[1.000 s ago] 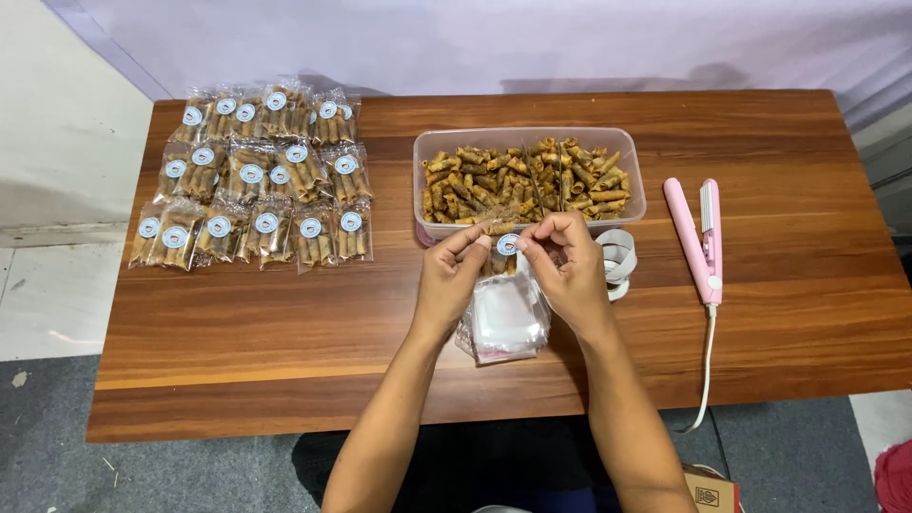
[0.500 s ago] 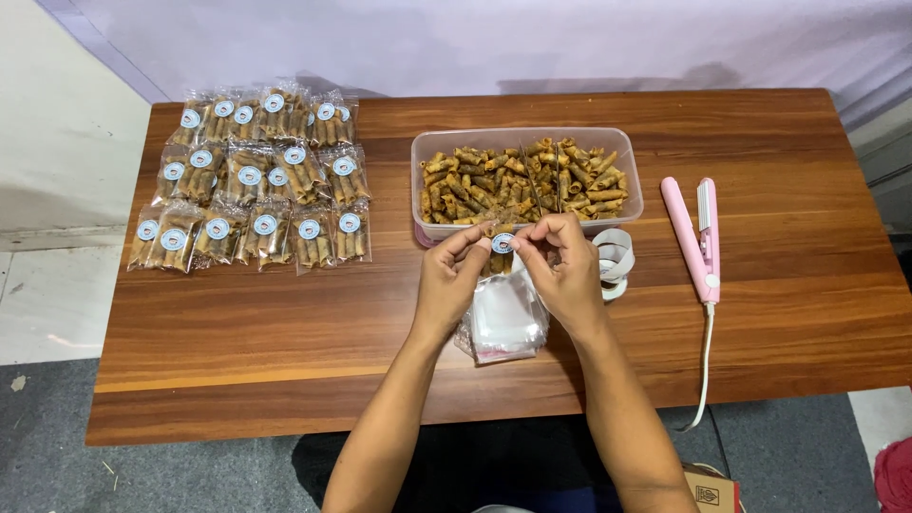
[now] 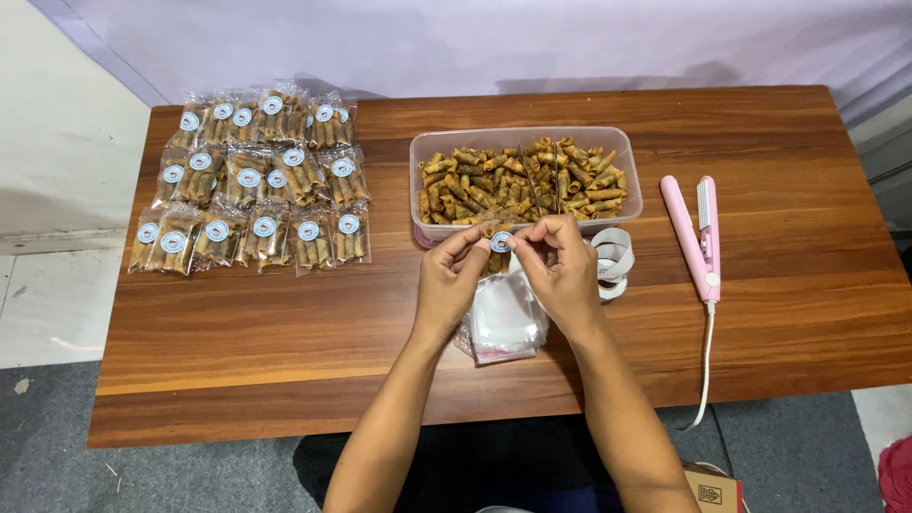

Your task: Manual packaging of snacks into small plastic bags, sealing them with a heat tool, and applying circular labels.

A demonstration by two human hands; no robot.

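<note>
Both hands meet just near of the clear rectangular plastic tub of small brown rolled snacks (image 3: 525, 180), at the middle of the brown wooden surface (image 3: 285, 313). The left hand (image 3: 450, 282) and the right hand (image 3: 560, 271) each pinch, with thumb and fingertips closed narrow, one top corner of a small clear plastic packet of rolled snacks with a round blue-and-white sticker (image 3: 498, 245), holding it up between them. The step in hand looks like closing or finishing this filled packet: it carries its sticker and holds snacks, but whether its mouth is sealed cannot be told.

Just near of the hands lies a stack of empty clear plastic bags (image 3: 503, 323). To the right, touching the right hand's far side, sits a white roll of sticker tape (image 3: 613, 261), and further right a pink handheld heat sealer with a white cord (image 3: 696, 237). At the far left, three rows of finished clear snack packets with round stickers (image 3: 256, 180) lie side by side.

A next move would likely call for a flat, even top edge and a steady two-handed grip.
</note>
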